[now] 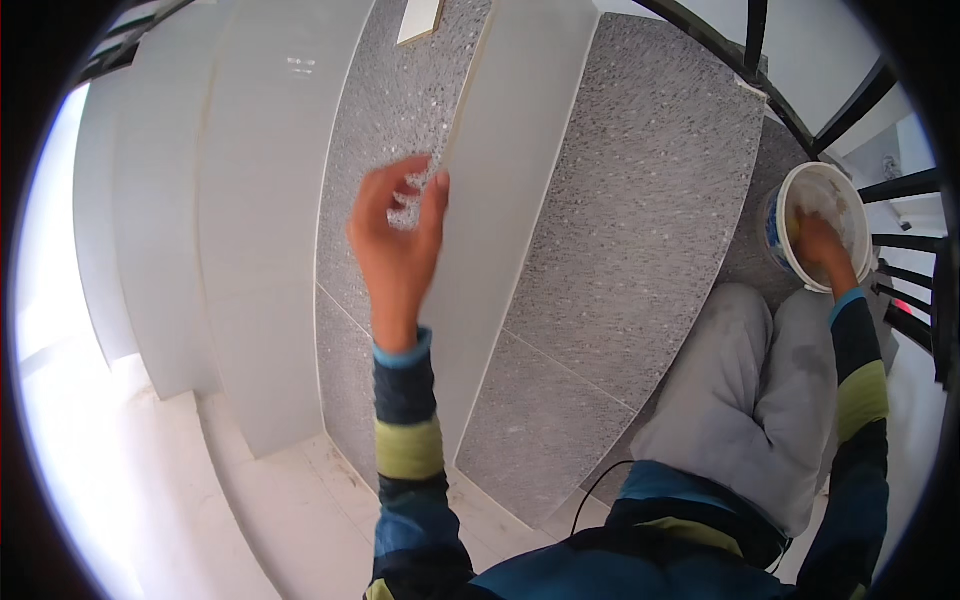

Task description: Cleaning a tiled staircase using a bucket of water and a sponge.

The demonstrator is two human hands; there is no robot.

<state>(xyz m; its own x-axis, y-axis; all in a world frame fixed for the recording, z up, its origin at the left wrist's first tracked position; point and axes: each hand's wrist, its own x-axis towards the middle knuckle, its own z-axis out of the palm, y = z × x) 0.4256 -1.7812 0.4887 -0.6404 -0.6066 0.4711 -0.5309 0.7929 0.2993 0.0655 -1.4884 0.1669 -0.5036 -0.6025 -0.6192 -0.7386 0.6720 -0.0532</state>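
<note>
My left hand [398, 225] is raised above a speckled grey stair tread [400, 110]. Its fingers are curled, with a gap between them and the thumb, and nothing shows in them. At the right, my right hand [822, 245] reaches down into a white bucket [857, 205] with a coloured print on its side. Against its fingers is a yellow sponge [794, 224], mostly hidden by the hand and the bucket's wall. The bucket stands on the tread beside my knees, and the liquid inside looks cloudy.
A wider speckled tread [640, 180] lies between my hands, with a light grey riser [500, 150] beside it. Black metal railing bars [905, 190] stand close behind the bucket. A small pale tile piece [420, 20] rests on the farther tread. A black cord [590, 490] hangs by my waist.
</note>
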